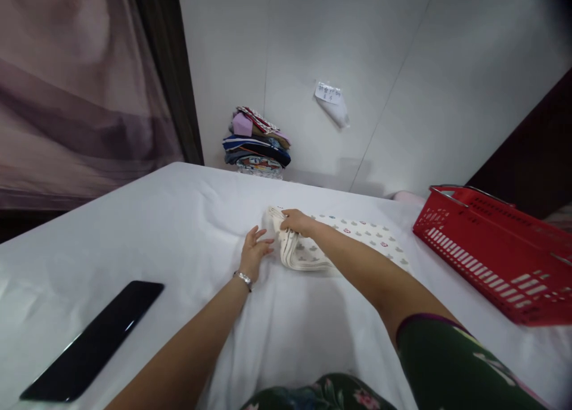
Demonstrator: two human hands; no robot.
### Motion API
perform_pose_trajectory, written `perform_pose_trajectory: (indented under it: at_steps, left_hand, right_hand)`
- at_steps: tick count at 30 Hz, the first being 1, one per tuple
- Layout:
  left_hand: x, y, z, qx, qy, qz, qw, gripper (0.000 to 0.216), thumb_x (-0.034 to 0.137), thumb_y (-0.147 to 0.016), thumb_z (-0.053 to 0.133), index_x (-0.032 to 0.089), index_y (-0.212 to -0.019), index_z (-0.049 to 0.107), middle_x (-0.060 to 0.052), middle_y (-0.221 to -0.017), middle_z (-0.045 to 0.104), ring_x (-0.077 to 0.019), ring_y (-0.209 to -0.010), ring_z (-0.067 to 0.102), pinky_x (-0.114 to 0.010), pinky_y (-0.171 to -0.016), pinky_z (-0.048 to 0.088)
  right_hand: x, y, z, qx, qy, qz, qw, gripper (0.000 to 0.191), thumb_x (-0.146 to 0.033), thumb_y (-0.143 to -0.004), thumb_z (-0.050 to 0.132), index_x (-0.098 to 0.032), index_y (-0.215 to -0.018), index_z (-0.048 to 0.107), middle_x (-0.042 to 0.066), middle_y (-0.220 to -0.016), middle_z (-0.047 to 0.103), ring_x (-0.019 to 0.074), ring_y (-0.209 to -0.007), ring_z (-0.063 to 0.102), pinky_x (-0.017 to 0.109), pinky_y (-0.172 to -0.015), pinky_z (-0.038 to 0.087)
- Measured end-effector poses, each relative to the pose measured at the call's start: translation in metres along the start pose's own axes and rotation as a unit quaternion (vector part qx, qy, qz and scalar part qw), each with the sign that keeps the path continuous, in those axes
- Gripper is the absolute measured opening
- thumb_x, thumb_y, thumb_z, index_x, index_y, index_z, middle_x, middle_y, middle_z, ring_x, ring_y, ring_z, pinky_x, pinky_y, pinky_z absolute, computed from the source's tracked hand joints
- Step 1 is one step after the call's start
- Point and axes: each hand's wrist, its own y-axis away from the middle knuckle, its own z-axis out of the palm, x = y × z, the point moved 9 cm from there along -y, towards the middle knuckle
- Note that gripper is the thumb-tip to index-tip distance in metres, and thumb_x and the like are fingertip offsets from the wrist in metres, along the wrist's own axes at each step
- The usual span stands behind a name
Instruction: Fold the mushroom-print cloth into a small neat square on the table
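Observation:
A cream cloth [366, 234] with small grey and red prints lies folded in several layers on the white-covered surface. My right hand [297, 222] grips its left end, where the layers are lifted and curl over toward the right. Just left of that fold, my left hand [255, 255] has its fingers apart and holds nothing; a silvery bracelet [243, 279] circles its wrist. My right forearm hides part of the cloth.
A red plastic basket [491, 249] stands at the right. At the lower left lies a flat black panel [96, 338]. Folded clothes [257, 142] are stacked against the white wall [304, 34], which carries a paper label [328, 93]. A curtain [75, 100] hangs at left.

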Motion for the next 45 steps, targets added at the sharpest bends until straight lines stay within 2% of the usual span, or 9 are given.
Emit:
perform_pose_trajectory:
  at_steps: [3,7,12,15,18,24,29,34,45]
  left_hand:
    - [-0.003,-0.003,-0.006,0.005,-0.044,-0.007,0.999,0.056,0.016,-0.058,0.062,0.023,-0.112,0.047,-0.009,-0.123,0.048,-0.0123,-0.077,0.062,-0.023,-0.058,0.049]
    - [-0.004,-0.005,-0.004,-0.012,-0.087,-0.010,0.996,0.053,0.018,-0.057,0.064,0.023,-0.108,0.051,-0.007,-0.120,0.052,-0.0118,-0.076,0.062,-0.022,-0.059,0.049]
    - [-0.006,-0.005,0.007,-0.046,-0.185,-0.012,0.982,0.050,0.027,-0.058,0.066,0.022,-0.106,0.054,-0.006,-0.118,0.056,-0.0148,-0.079,0.061,-0.026,-0.063,0.048]
    - [-0.011,-0.004,0.019,-0.064,-0.262,-0.011,0.963,0.044,0.032,-0.060,0.064,0.025,-0.102,0.056,-0.003,-0.114,0.059,-0.0175,-0.083,0.061,-0.031,-0.072,0.048]
    - [-0.018,0.000,0.047,-0.111,-0.343,0.005,0.933,0.040,0.035,-0.060,0.062,0.026,-0.099,0.059,-0.001,-0.106,0.064,-0.0190,-0.085,0.060,-0.035,-0.079,0.047]
    - [-0.040,0.043,0.156,-0.268,-0.477,0.170,0.820,0.050,0.035,-0.067,0.058,0.022,-0.115,0.054,-0.008,-0.122,0.055,-0.0241,-0.107,0.053,-0.040,-0.092,0.043]
    - [-0.066,0.077,0.220,-0.296,-0.548,0.306,0.720,0.064,0.029,-0.070,0.057,0.020,-0.131,0.040,-0.011,-0.141,0.035,-0.0275,-0.130,0.030,-0.046,-0.105,0.028]
    - [-0.088,0.070,0.233,-0.265,-0.580,0.313,0.704,0.059,0.025,-0.073,0.053,0.018,-0.130,0.040,-0.013,-0.141,0.035,-0.0271,-0.130,0.029,-0.045,-0.102,0.032]
    - [-0.089,0.059,0.239,-0.253,-0.548,0.306,0.736,0.057,0.010,-0.065,0.053,0.020,-0.121,0.049,-0.010,-0.137,0.040,-0.0275,-0.126,0.035,-0.044,-0.103,0.034]
  right_hand:
    - [0.001,0.019,-0.046,0.001,-0.100,-0.008,0.995,0.061,-0.012,-0.063,0.057,-0.019,-0.123,0.051,0.004,-0.080,0.065,0.0141,-0.063,0.059,0.023,-0.056,0.047]
    - [0.031,0.079,-0.152,0.098,-0.240,-0.018,0.966,0.072,-0.010,-0.062,0.060,-0.018,-0.132,0.041,0.006,-0.091,0.067,0.0172,-0.073,0.062,0.029,-0.066,0.051]
    - [0.145,0.170,-0.237,0.248,-0.265,0.049,0.931,0.054,-0.013,-0.071,0.054,-0.016,-0.125,0.049,0.007,-0.095,0.067,0.0188,-0.079,0.064,0.030,-0.070,0.051]
    - [0.227,0.200,-0.228,0.252,-0.308,0.141,0.907,0.047,-0.009,-0.069,0.055,-0.013,-0.116,0.054,0.010,-0.093,0.068,0.0198,-0.079,0.065,0.030,-0.072,0.052]
    - [0.272,0.209,-0.214,0.249,-0.337,0.164,0.893,0.043,-0.011,-0.071,0.058,-0.010,-0.114,0.054,0.013,-0.094,0.067,0.0207,-0.081,0.065,0.031,-0.074,0.052]
    - [0.276,0.199,-0.229,0.280,-0.365,0.135,0.878,0.065,-0.010,-0.070,0.063,-0.011,-0.130,0.040,0.014,-0.100,0.065,0.0200,-0.080,0.065,0.033,-0.073,0.053]
    - [0.262,0.195,-0.272,0.342,-0.328,0.065,0.878,0.070,-0.015,-0.075,0.060,-0.023,-0.137,0.029,0.008,-0.107,0.063,0.0158,-0.081,0.064,0.030,-0.072,0.053]
    - [0.301,0.192,-0.265,0.328,-0.257,0.194,0.888,0.074,-0.012,-0.067,0.064,-0.011,-0.135,0.035,0.015,-0.104,0.063,0.0193,-0.079,0.064,0.030,-0.068,0.052]
    - [0.310,0.188,-0.270,0.348,-0.150,0.180,0.908,0.066,-0.023,-0.070,0.060,-0.014,-0.132,0.041,0.010,-0.106,0.063,0.0188,-0.087,0.062,0.027,-0.073,0.048]
